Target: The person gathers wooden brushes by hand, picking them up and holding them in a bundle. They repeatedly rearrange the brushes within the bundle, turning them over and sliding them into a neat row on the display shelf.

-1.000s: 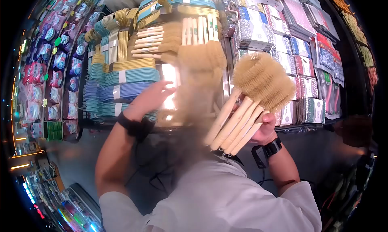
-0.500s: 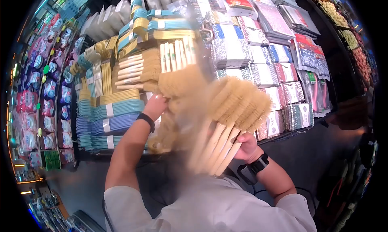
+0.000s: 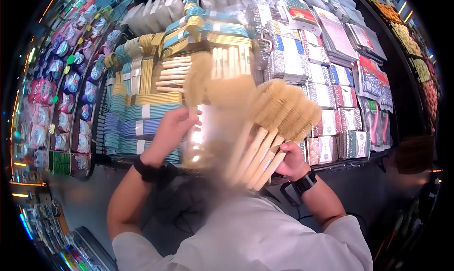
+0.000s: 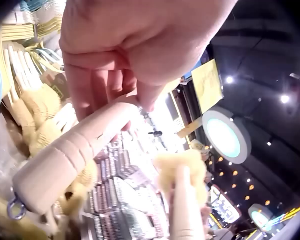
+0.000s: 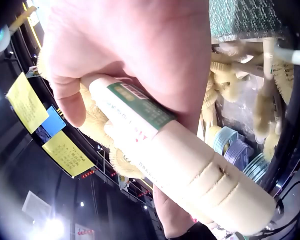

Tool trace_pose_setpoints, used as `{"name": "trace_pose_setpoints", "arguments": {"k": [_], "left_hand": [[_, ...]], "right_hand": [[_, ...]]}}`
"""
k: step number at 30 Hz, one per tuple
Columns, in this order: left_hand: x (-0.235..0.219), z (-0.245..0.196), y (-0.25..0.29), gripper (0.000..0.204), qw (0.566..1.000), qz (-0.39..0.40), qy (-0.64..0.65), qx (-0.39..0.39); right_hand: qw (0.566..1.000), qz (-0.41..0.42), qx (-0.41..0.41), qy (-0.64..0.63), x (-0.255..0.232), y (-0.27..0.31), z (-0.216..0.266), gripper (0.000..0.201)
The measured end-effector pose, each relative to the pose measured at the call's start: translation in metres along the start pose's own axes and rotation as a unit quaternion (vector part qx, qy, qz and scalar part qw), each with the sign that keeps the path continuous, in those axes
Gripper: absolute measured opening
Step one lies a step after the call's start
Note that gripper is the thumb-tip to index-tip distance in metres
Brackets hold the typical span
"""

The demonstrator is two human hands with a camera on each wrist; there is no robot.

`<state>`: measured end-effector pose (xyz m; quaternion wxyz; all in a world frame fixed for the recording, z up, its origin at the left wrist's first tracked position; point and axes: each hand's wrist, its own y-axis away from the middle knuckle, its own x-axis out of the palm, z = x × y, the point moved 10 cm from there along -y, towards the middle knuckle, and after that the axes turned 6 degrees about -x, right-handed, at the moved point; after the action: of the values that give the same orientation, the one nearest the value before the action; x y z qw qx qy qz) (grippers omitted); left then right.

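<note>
While R hand keeps brushes, L hand drew back.

Brush handle: smooth matt wood, scored grooves. Brush heads: rough, matt fibre. Ring, eight o'clock, left wrist view: shiny metal. Packets, two o'clock, head view: glossy plastic. Shirt, six o'clock: matt cloth.

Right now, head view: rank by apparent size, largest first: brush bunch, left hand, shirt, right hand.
1. Shirt
2. Brush bunch
3. Left hand and right hand: not ranked; the brush handles partly cover the right, so its full outline isn't visible.
</note>
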<state>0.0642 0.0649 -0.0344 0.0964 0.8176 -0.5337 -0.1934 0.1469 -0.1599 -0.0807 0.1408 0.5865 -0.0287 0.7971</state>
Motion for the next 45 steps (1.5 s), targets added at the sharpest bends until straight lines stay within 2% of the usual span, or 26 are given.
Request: {"name": "trace_pose_setpoints", "arguments": {"k": [1,5,9,13,16,19,22,25,26,29,32,38,41,44,45], "left_hand": [[0.006,-0.005,0.013,0.024,0.998,-0.001,0.061,-0.027],[0.02,-0.011,0.038,0.025,0.999,0.024,0.01,-0.029],[0.027,-0.008,0.042,0.024,0.998,0.029,-0.052,0.027],[0.032,-0.005,0.049,0.022,0.999,0.022,-0.006,0.029],[0.025,0.0,0.05,0.023,0.999,-0.006,-0.044,0.029],[0.013,-0.002,0.055,0.025,0.998,-0.064,0.01,-0.008],[0.011,-0.014,0.056,0.026,0.997,-0.049,0.052,-0.001],[0.04,0.01,0.049,0.026,0.987,-0.013,-0.161,-0.003],[0.043,0.007,0.047,0.026,0.989,-0.009,-0.144,0.034],[0.046,0.005,0.042,0.026,0.996,0.003,-0.073,0.057],[0.046,-0.004,0.045,0.026,0.994,-0.01,-0.107,0.031],[0.036,-0.002,0.049,0.027,0.999,-0.03,-0.019,0.025],[0.037,-0.002,0.05,0.026,0.999,-0.024,-0.018,-0.012],[0.061,0.02,0.047,0.024,0.991,0.007,-0.131,-0.012],[0.062,0.024,0.044,0.024,0.993,0.01,-0.116,0.002]], "right_hand": [[1.0,0.004,0.006,0.003,0.003,-0.003,-0.003,0.071],[0.999,0.027,0.032,0.031,0.018,-0.015,-0.017,0.065],[0.993,0.032,0.071,0.089,0.039,-0.019,-0.036,0.056],[0.993,0.041,0.104,0.043,0.043,-0.022,-0.052,0.053],[0.992,0.056,0.109,-0.002,0.046,-0.023,-0.054,0.053],[0.994,0.075,0.078,-0.019,0.051,-0.023,-0.049,0.054],[0.994,0.084,0.064,-0.012,0.053,-0.022,-0.048,0.052],[0.991,0.001,0.118,0.056,0.013,-0.022,-0.065,0.049],[0.992,-0.002,0.111,0.06,0.014,-0.023,-0.064,0.048],[0.993,-0.013,0.099,0.07,0.012,-0.026,-0.063,0.045],[0.99,-0.038,0.103,0.086,-0.005,-0.025,-0.063,0.043],[0.988,-0.066,0.079,0.117,-0.015,-0.019,-0.056,0.039],[0.988,-0.076,0.075,0.112,-0.007,-0.019,-0.053,0.04],[0.987,-0.084,0.078,0.114,-0.001,-0.02,-0.055,0.043],[0.987,-0.074,0.08,0.119,-0.011,-0.021,-0.056,0.043]]}}
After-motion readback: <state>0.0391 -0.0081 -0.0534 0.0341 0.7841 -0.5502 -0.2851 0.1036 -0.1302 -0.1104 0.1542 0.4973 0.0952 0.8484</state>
